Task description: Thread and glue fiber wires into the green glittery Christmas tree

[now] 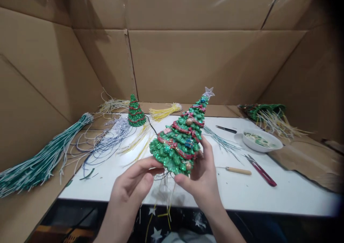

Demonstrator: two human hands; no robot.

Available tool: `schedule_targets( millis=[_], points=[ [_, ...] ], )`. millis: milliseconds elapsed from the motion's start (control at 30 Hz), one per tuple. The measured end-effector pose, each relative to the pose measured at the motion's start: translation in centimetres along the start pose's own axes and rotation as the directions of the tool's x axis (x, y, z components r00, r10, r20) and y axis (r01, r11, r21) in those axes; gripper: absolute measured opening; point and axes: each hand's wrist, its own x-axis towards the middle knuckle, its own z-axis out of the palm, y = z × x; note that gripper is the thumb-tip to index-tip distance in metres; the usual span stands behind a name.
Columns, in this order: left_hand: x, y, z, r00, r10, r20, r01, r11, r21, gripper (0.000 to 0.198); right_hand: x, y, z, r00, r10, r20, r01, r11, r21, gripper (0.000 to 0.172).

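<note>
The glittery green Christmas tree point(180, 139) is up in the air between your two hands, above the near edge of the white desk point(268, 196). It leans with its tip up and to the right. Red garlands wind round it, and a clear star point(208, 91) sits on the tip.

Your right hand point(202, 175) wraps the lower right side of the tree, with its fingers point(206, 146) curled against the foliage and the thumb pressed under the base. Your left hand point(131, 187) meets the lower left rim. Its forefinger and thumb are drawn close together there, though you cannot tell whether they pinch the rim itself or the thin loose strands point(166, 189) hanging from the base.

Farther back on the desk stands a small green tree point(135, 112), upright. A yellow bundle point(164, 112) lies just to its right, and blue and white strands point(107, 139) fan out to its left. A thick bundle of green and white strands point(45, 157) runs off the desk at your far left.

To the right lie a wooden-handled tool point(238, 170), red snips point(262, 173), a white bowl point(262, 140) and a black tool point(226, 129). Cardboard walls point(201, 63) close in the desk.
</note>
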Motion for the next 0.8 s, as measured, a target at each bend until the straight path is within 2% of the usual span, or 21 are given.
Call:
schedule_targets(
  millis=[67, 133, 267, 433, 500, 667, 800],
  points=[
    [0.0, -0.2, 0.9, 0.995, -0.100, -0.016, 0.094, 0.971, -0.219, 0.017, -0.1, 0.2, 0.1, 1.000, -0.010, 0.026, 0.011, 1.000, -0.013, 0.099],
    [-0.1, 0.0, 1.6, 0.986, -0.166, 0.022, 0.165, 0.932, -0.323, 0.018, 0.0, 0.3, 0.2, 0.999, -0.028, 0.040, 0.030, 0.999, -0.035, 0.098],
    [-0.4, 0.5, 2.1, 0.964, -0.216, 0.158, 0.263, 0.874, -0.409, 0.026, 0.0, 0.4, 0.4, 0.997, -0.061, 0.054, 0.064, 0.996, -0.061, 0.096],
    [-0.4, -0.1, 2.1, 0.960, -0.225, 0.167, 0.278, 0.836, -0.473, 0.024, -0.2, 0.6, 0.4, 0.994, -0.066, 0.082, 0.076, 0.990, -0.115, 0.097],
    [-0.1, -0.6, 2.0, 0.963, -0.234, 0.131, 0.268, 0.843, -0.466, 0.029, -0.3, 0.8, 0.5, 0.994, -0.053, 0.094, 0.065, 0.989, -0.133, 0.099],
    [0.6, -1.7, 2.2, 0.967, -0.239, -0.087, 0.179, 0.882, -0.435, 0.037, -0.2, 1.1, 1.1, 0.990, -0.035, 0.134, 0.053, 0.990, -0.129, 0.100],
    [0.9, -1.8, 2.2, 0.965, -0.226, -0.134, 0.149, 0.891, -0.429, 0.044, 0.0, 1.3, 1.0, 0.980, -0.029, 0.199, 0.070, 0.977, -0.203, 0.105]
  ],
)
